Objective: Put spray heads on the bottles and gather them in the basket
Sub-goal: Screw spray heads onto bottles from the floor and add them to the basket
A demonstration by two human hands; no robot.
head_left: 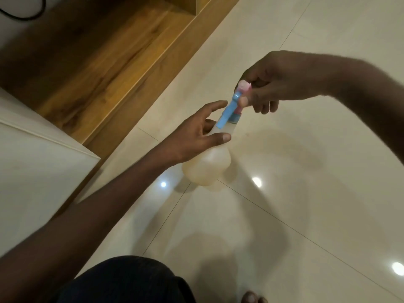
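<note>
The setting is a glossy cream tiled floor (295, 204) beside a wooden step (98, 68) and a pale cabinet (37, 162); ceiling lights reflect in the tiles. No basket is in view.

The bottle (207, 167) is translucent and held clear of the floor. Its long axis runs from the base, nearest the person, up and away to the neck. The left hand (196, 136) sits on the upper part of the bottle, thumb laid across its front and fingers loosely spread behind it. The grip looks light.

The spray head (232, 106), blue with a pink top, stands on the neck directly above the left hand. The right hand (275, 82) is above and to the right of the left, its fingers curled round the top of the spray head.

Judgement: the head is being seated or screwed on. The turn depends on head and neck sharing one axis. The right hand is the nearer to the head, and the left must steady the bottle against it.
</note>
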